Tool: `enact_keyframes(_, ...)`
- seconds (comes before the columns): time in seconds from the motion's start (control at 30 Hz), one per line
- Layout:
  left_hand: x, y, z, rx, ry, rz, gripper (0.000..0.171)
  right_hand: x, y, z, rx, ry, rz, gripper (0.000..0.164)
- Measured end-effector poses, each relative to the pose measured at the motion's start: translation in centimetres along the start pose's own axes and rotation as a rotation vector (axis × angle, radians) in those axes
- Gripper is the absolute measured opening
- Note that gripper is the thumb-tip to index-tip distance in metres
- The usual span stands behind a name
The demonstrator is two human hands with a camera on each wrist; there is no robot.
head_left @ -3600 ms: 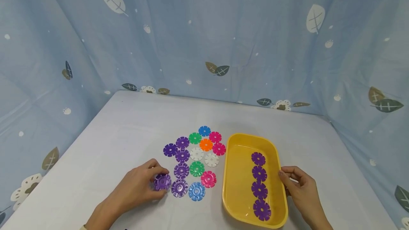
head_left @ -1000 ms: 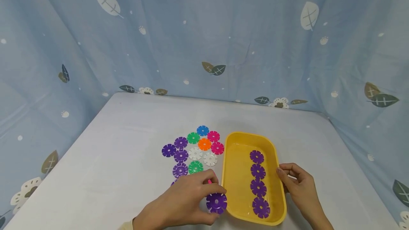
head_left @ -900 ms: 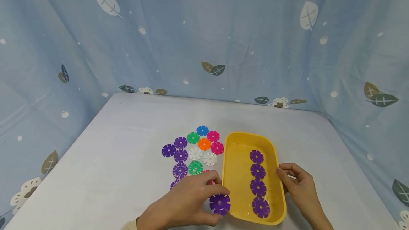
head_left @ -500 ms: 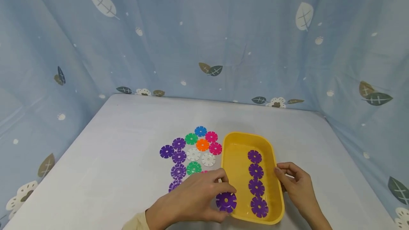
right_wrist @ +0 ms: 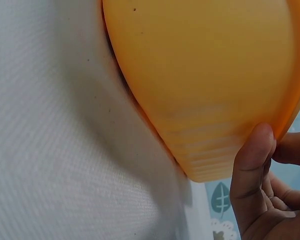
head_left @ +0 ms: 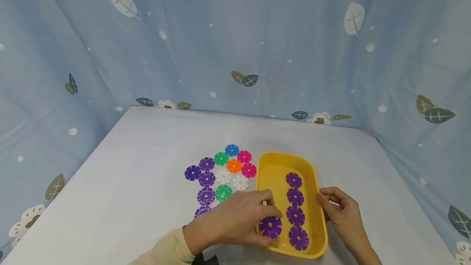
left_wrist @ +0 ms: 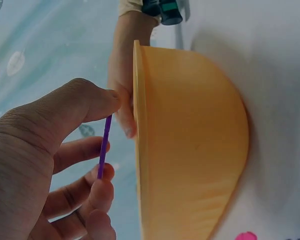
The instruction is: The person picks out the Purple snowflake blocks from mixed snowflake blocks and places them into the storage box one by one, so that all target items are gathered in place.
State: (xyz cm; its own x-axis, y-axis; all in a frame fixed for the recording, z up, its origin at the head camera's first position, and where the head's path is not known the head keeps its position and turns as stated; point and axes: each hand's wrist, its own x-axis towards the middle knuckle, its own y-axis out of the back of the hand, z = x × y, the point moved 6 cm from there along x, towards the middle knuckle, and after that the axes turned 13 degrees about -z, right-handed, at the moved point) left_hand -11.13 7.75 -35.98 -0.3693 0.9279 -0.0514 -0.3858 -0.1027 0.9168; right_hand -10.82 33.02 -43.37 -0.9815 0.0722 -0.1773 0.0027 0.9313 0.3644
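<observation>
My left hand [head_left: 239, 218] pinches a purple snowflake disc [head_left: 270, 227] between thumb and fingertips, over the left part of the yellow tray [head_left: 272, 175]. Seen edge-on in the left wrist view, the thin disc [left_wrist: 105, 145] is level with the rim, just outside the tray wall [left_wrist: 190, 135] there. My right hand [head_left: 344, 216] grips the tray's right rim; the right wrist view shows the thumb [right_wrist: 255, 155] against the outer wall. Inside the tray, several purple discs [head_left: 295, 216] lie in a column along the right side.
Left of the tray, flat on the white table [head_left: 147, 183], lie purple discs [head_left: 206, 196], green discs [head_left: 223, 193], white discs [head_left: 241, 183], pink discs [head_left: 249, 170], an orange disc [head_left: 234, 166] and a blue disc [head_left: 232, 150]. My left forearm covers some of the nearer ones. A patterned blue curtain [head_left: 206, 44] stands behind.
My left hand has picked up the purple disc at the table's left and carried it right, past the tray's left rim. The right hand has kept its grip on the tray.
</observation>
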Motion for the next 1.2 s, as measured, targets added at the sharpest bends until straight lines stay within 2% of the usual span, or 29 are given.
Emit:
enact_keyframes(0.33,1.9,0.0,-0.1,0.051,-0.013,-0.056,0.041,0.0,0.0,0.0,0.008,0.024,-0.005,0.037)
enact_keyframes(0.8,4.6,-1.7,0.0,0.078,-0.031,-0.205,0.047,0.1,0.0,0.0,0.016,0.027,-0.007,0.037)
enact_keyframes(1.2,5.7,-3.1,-0.5,0.101,0.021,-0.280,0.046,0.0,0.0,-0.2,0.007,0.060,-0.006,0.033)
